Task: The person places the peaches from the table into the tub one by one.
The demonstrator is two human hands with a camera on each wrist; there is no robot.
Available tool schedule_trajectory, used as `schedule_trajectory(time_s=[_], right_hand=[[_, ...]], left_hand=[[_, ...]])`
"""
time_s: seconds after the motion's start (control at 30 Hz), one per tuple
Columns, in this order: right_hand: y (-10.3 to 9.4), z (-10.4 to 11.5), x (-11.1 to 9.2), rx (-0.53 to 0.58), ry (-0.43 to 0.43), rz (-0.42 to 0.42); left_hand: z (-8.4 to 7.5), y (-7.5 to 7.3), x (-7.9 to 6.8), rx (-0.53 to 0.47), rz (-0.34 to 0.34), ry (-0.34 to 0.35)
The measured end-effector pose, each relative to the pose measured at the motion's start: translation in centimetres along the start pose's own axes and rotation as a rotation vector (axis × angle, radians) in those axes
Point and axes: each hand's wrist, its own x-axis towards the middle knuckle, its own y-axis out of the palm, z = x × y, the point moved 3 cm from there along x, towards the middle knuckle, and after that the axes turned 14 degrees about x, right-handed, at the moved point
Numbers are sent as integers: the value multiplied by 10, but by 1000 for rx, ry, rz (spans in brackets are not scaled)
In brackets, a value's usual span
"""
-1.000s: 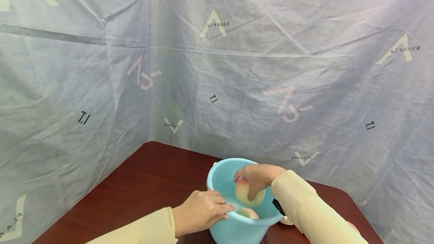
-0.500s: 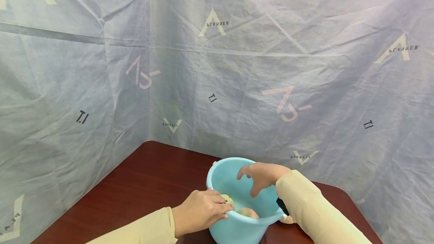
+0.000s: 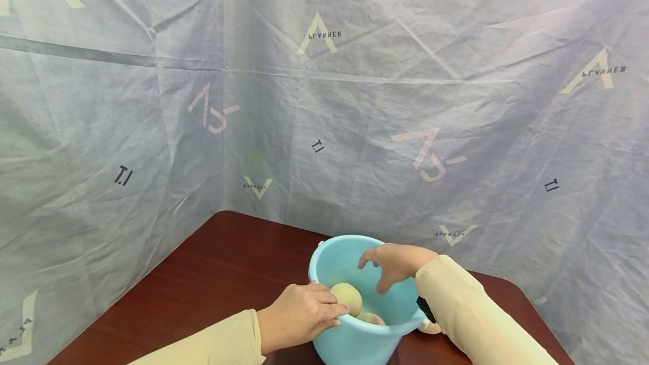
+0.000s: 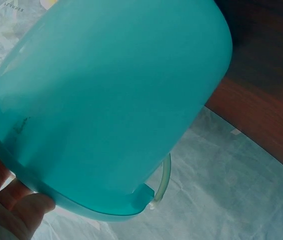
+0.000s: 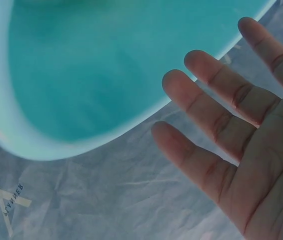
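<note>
A light blue bucket point(image 3: 355, 348) stands on the table, and its outer wall point(image 4: 116, 100) fills much of the left wrist view. My left hand point(image 3: 302, 315) grips its near left rim, fingers over the edge. Inside lie two peaches: a pale yellow one point(image 3: 347, 298) beside my left fingertips, and a partly hidden pinkish one point(image 3: 371, 319) against the near wall. Over the bucket's right side hovers my right hand point(image 3: 398, 263), fingers apart and holding nothing. In the right wrist view its spread fingers point(image 5: 206, 115) show beside the bucket's pale rim.
The dark red-brown table point(image 3: 218, 275) stretches away to the left and back. Grey printed sheeting point(image 3: 284, 100) hangs behind it. A pale curved piece point(image 3: 430, 327) shows at the bucket's right, under the right sleeve. The bucket's handle point(image 4: 166, 180) hangs at its side.
My right hand has let go of a peach inside the bucket and drawn slightly up and right. That peach now lies by my left fingers, which still grip the rim.
</note>
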Motion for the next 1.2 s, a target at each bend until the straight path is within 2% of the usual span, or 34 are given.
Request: schedule_trajectory(time_s=[0.3, 0.73, 1.2], right_hand=[[-4, -5, -4, -12, -17, 16], [-4, -22, -9, 47, 45, 7], [-8, -48, -29, 60, 91, -19]], left_hand=[[0, 0, 0, -12, 7, 2], [-1, -1, -2, -19, -7, -4], [-1, -3, 0, 12, -44, 22]])
